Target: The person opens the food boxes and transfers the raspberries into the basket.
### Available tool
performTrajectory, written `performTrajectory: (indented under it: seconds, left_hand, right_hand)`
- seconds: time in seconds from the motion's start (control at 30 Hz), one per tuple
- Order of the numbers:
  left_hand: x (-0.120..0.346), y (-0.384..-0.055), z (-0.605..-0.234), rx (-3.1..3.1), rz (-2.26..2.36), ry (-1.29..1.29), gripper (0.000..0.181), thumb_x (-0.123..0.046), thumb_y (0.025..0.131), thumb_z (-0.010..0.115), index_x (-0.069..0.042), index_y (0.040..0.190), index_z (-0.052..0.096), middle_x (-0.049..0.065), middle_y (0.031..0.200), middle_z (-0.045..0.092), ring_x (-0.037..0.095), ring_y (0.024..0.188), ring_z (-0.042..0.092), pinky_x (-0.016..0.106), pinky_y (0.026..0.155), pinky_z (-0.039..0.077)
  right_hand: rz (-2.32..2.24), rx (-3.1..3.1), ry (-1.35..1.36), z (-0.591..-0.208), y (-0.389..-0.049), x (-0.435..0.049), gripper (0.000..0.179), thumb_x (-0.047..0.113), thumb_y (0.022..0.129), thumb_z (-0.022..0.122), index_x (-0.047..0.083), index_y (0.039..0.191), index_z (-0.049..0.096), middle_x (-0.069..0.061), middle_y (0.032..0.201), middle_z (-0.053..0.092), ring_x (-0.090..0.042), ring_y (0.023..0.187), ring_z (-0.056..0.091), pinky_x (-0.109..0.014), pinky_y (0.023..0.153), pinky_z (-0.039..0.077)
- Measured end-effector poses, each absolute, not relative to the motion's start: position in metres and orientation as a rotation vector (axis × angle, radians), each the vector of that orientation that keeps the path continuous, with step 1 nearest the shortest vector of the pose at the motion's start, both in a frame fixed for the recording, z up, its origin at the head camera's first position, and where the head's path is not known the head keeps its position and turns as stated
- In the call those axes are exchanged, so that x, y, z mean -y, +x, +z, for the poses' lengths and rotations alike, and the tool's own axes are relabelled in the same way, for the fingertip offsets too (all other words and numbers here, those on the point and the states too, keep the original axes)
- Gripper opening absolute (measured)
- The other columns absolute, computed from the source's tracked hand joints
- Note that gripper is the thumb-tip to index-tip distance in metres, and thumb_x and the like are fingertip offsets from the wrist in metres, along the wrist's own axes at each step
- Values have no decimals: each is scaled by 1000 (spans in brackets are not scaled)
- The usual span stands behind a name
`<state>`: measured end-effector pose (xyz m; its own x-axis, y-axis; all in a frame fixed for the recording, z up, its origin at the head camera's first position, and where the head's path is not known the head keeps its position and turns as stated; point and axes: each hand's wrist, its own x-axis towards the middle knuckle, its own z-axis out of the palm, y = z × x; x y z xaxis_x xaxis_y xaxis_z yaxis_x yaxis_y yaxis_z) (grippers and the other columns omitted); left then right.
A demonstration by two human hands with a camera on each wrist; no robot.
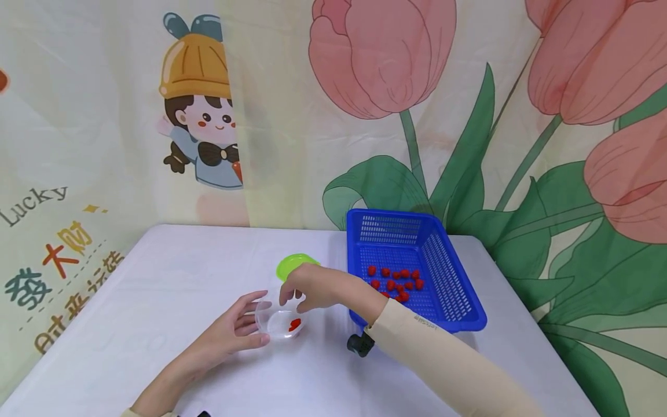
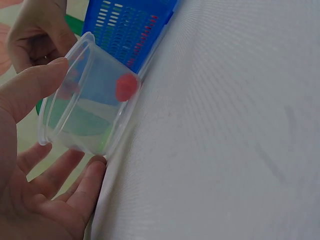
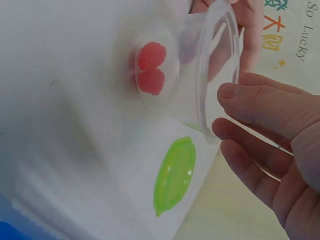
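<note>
A clear plastic tub [image 1: 278,318] stands on the table with two red raspberries [image 3: 151,67] at its bottom. My left hand [image 1: 231,330] holds it from the side, thumb at the rim and fingers spread around the opposite wall, as the left wrist view shows. Over the tub's mouth hovers my right hand [image 1: 315,286], its fingers loosely bent and nothing between them. In the right wrist view those fingertips [image 3: 229,91] are right by the rim. Several more raspberries [image 1: 405,273] lie in a blue basket [image 1: 469,301] to the right.
Behind the tub lies a bright green lid [image 1: 292,266], partly covered by my right hand in the head view. A small black object [image 1: 359,344] shows beneath the right sleeve. White cloth [image 1: 203,260] covers the table, and a printed curtain [image 1: 281,116] hangs behind it.
</note>
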<state>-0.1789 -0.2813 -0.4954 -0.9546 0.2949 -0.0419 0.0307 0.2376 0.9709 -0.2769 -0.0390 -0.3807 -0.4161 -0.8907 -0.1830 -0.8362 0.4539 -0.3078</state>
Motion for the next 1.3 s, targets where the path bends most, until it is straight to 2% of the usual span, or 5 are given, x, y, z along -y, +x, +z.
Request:
performTrajectory:
  seconds: [0.13, 0.5, 0.87, 1.03, 1.3]
  left_hand:
    - [281, -179, -495, -2277, 1801, 311, 92, -16, 92, 85, -22, 166, 29, 16, 162, 42, 39, 144, 51, 25, 107, 52]
    - [280, -180, -495, -2234, 1838, 291, 94, -14, 91, 85, -18, 166, 28, 18, 162, 41, 39, 144, 52, 22, 103, 53]
    - [280, -178, -492, -2261, 1826, 315, 91, -15, 93, 84, -16, 165, 29, 23, 160, 42, 41, 143, 52, 30, 108, 53]
    - [280, -178, -491, -2247, 1832, 304, 92, -15, 93, 84, -17, 166, 28, 24, 159, 42, 41, 143, 52, 28, 107, 54]
    - [279, -178, -492, -2223, 1845, 308, 93, -13, 92, 84, -14, 165, 27, 26, 158, 42, 42, 143, 52, 27, 105, 55]
  right_hand:
    - [-232, -2385, -1439, -386, -278, 45, 31, 9, 91, 86, 17, 120, 80, 10, 103, 75, -7, 98, 65, -12, 85, 52]
    - [-43, -2395, -1450, -393, -274, 57, 32, 9, 89, 87, 19, 119, 80, 7, 106, 76, -7, 93, 63, -13, 82, 52]
    - [168, -2434, -1427, -392, -265, 70, 27, 9, 90, 86, 21, 113, 82, 9, 104, 75, -6, 93, 62, -14, 82, 54]
    - [208, -2448, -1368, -395, -260, 76, 26, 8, 90, 86, 24, 111, 82, 6, 98, 70, -8, 90, 59, -14, 75, 54]
    - [292, -2436, -1401, -400, -258, 80, 23, 10, 90, 86, 25, 108, 83, 7, 96, 70, -8, 88, 58, -14, 77, 52]
